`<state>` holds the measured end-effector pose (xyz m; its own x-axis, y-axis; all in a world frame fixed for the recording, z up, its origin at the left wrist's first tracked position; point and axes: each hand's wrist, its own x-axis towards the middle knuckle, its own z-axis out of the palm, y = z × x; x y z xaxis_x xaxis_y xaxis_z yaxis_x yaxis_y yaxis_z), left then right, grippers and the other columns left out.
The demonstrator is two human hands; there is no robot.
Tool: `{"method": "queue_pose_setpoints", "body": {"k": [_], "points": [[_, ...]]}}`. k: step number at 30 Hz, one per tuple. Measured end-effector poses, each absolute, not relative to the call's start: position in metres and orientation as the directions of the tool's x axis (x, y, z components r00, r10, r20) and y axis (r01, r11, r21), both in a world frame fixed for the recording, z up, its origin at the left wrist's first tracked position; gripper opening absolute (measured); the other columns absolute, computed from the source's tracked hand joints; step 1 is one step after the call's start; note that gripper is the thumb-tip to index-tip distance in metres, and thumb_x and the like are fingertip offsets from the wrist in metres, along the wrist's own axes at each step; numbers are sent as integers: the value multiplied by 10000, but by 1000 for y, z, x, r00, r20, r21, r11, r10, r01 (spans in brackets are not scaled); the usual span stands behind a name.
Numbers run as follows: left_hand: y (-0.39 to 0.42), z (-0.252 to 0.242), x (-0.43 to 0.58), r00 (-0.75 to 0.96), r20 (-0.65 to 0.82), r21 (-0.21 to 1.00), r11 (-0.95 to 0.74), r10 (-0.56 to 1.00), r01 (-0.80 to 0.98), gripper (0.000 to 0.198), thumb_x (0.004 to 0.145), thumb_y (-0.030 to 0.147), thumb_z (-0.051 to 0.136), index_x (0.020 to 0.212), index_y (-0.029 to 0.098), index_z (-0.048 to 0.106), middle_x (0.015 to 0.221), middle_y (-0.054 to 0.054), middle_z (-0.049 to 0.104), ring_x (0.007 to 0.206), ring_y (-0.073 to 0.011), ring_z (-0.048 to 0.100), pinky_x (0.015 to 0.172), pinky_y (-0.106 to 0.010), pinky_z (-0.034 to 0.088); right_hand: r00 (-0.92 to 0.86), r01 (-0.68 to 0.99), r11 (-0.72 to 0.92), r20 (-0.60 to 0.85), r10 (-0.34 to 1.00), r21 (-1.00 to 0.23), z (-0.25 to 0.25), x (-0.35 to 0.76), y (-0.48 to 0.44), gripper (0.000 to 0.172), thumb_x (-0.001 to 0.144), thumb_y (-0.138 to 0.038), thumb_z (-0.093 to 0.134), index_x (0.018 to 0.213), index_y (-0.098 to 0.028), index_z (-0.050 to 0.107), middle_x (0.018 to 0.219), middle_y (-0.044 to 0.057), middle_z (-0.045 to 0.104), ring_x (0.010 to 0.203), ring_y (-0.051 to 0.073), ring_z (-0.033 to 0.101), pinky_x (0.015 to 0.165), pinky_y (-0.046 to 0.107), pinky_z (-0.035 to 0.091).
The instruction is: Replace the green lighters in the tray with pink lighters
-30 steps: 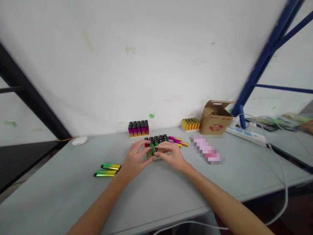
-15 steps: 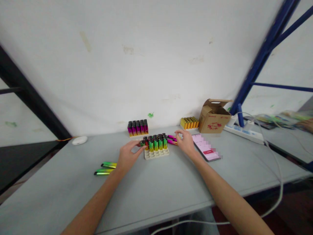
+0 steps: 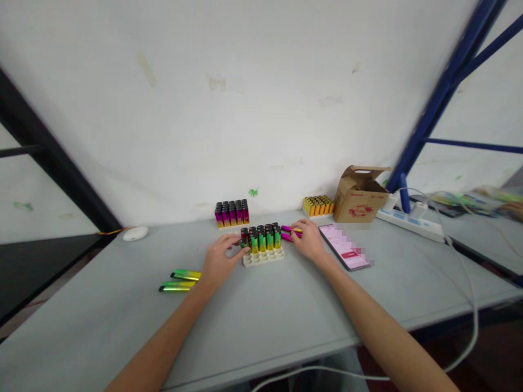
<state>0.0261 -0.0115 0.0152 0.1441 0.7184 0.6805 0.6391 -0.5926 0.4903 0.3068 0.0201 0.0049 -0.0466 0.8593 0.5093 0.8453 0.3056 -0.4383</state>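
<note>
Nearest me the grey table [image 3: 261, 321] lay bare from its front edge up to my wrists, with open room there for both forearms. To my left, two green-yellow lighters [image 3: 180, 281] lay flat, apart from everything else. My left hand [image 3: 218, 262] rested at the left edge of the cream tray [image 3: 263, 257], fingers curled, thumb and forefinger pinched on a small green lighter [image 3: 243, 243] at the tray's near-left corner. The tray's front row of sockets stood vacant; green-yellow lighters [image 3: 263, 238] filled the rows behind. My right hand [image 3: 308, 241] sat just right of the tray, fingertips closing on loose magenta lighters [image 3: 291, 232]; whether it had gripped one I could not tell. A phone [image 3: 344, 246] lay just beside that hand. Farther back, near the wall, stood a magenta batch [image 3: 232, 213], an orange batch [image 3: 318, 206] and a cardboard box [image 3: 358, 195].
</note>
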Motion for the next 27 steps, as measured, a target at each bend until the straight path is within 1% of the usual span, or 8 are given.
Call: {"method": "queue_pose_setpoints", "body": {"k": [4,12,15,18,20,22,25,27], "points": [[-8,12,27,136,734,428,-609,665,668,256,802,443,686,843,192,717,950,-61,688,886,-208,660,870,-364,544,-81,865,302,484,871,-400,5,308,20,264,840,-221,574,1032,-171,748,1090,125,653,1077,253,552,995,371,386],[-5,6,27,166,726,420,-621,667,661,254,830,442,669,855,196,726,982,-67,654,902,-222,644,870,-396,543,-84,872,286,453,887,-398,5,307,19,302,861,-245,554,1088,-174,741,1126,130,651,1089,254,550,988,372,392],[-7,5,27,177,719,364,-582,672,727,231,836,423,667,851,198,718,989,-71,650,913,-239,627,862,-411,534,-101,874,293,444,890,-388,6,307,19,301,858,-239,552,1083,-163,738,1106,133,658,1077,254,550,980,366,396],[-9,7,26,181,737,286,-543,651,790,200,814,412,700,830,213,701,1012,-73,641,965,-264,593,898,-436,504,-112,871,300,437,892,-388,7,307,17,295,855,-240,565,1080,-158,737,1096,133,658,1074,253,549,979,361,397],[-11,10,26,175,756,256,-530,631,808,208,796,415,721,864,221,688,1027,-74,631,996,-279,575,925,-449,483,-122,867,309,435,892,-390,8,307,16,293,852,-249,583,1086,-159,735,1097,130,653,1076,249,548,978,355,398],[-11,13,25,162,766,257,-527,622,810,252,797,416,721,950,222,671,1042,-77,618,1011,-283,566,934,-451,475,-153,864,334,436,887,-377,10,308,15,303,851,-277,603,1106,-171,728,1105,126,644,1080,246,544,980,353,398],[-11,16,24,158,765,273,-537,624,798,332,825,398,692,1098,218,637,1087,-84,593,1042,-280,556,941,-441,474,-207,864,376,444,872,-335,11,309,13,313,848,-324,624,1112,-193,729,1131,126,625,1102,247,530,992,354,392],[-11,17,23,189,763,266,-566,619,780,344,849,376,664,1155,223,625,1122,-88,579,1062,-275,549,944,-433,476,-228,868,386,440,868,-312,12,310,13,295,843,-317,631,1089,-193,737,1148,131,618,1122,251,519,999,354,388]]}}
